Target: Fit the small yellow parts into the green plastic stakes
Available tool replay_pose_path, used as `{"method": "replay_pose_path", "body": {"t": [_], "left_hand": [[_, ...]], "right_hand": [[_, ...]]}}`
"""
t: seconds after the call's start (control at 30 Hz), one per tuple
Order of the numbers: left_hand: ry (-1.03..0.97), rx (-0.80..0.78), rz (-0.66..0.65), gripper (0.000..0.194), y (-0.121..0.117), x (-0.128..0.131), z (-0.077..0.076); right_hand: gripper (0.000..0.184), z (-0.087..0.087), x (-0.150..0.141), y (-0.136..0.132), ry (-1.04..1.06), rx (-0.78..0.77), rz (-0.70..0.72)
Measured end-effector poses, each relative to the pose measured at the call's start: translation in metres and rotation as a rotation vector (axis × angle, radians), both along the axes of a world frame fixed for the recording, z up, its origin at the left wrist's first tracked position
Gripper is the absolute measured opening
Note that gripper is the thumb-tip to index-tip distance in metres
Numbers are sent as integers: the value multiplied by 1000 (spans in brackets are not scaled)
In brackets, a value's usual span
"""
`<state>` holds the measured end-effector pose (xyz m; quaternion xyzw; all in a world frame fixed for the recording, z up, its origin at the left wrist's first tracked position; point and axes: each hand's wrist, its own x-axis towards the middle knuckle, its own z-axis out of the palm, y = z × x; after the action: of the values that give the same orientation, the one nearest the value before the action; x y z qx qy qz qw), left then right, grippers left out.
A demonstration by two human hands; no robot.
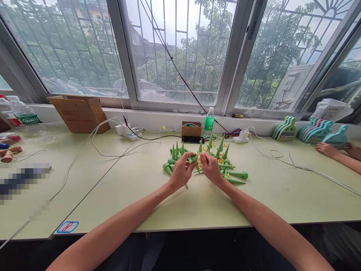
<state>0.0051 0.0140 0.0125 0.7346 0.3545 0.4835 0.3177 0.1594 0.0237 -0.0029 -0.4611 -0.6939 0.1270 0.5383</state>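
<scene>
One green spike (193,159) is over the desk (158,210), its rim pinched in the left hand's (180,173) grip; best kept steady, mouth unblocked. At three o'clock, the right hand (211,167) presses its fingertips together, any contents hidden. Loose spikes (219,147) stand at two o'clock, a bottle (209,122) at one.

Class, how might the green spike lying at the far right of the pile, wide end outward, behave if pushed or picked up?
The spike is probably light and stiff: it looks like slim, straight moulded plastic. Pushed, it may roll in a curve, as its wide end seems round and its body narrower, though neighbouring spikes could block it.
</scene>
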Motion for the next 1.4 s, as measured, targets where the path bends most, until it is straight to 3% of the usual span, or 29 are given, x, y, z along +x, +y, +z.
{"method": "replay_pose_path", "body": {"t": [0.23,0.43,0.7,0.8,1.0,1.4], "left_hand": [[-49,29,-14,30,1,0,-1],[-86,-43,-17,36,3,0,0],[-264,-256,-45,43,8,1,-2],[-328,-365,-113,36,9,1,-1],[-401,-588,-276,51,9,0,1],[-377,-585,-338,48,11,-2,-2]], "right_hand": [[41,0,-1,0,12,6,6],[39,0,-1,-3,17,37,4],[35,-1,0,-5,47,27,25],[35,-1,0,-5,56,34,16],[32,0,-3,-5,24,35,49],[32,-2,-3,-1,40,-8,74]]}}
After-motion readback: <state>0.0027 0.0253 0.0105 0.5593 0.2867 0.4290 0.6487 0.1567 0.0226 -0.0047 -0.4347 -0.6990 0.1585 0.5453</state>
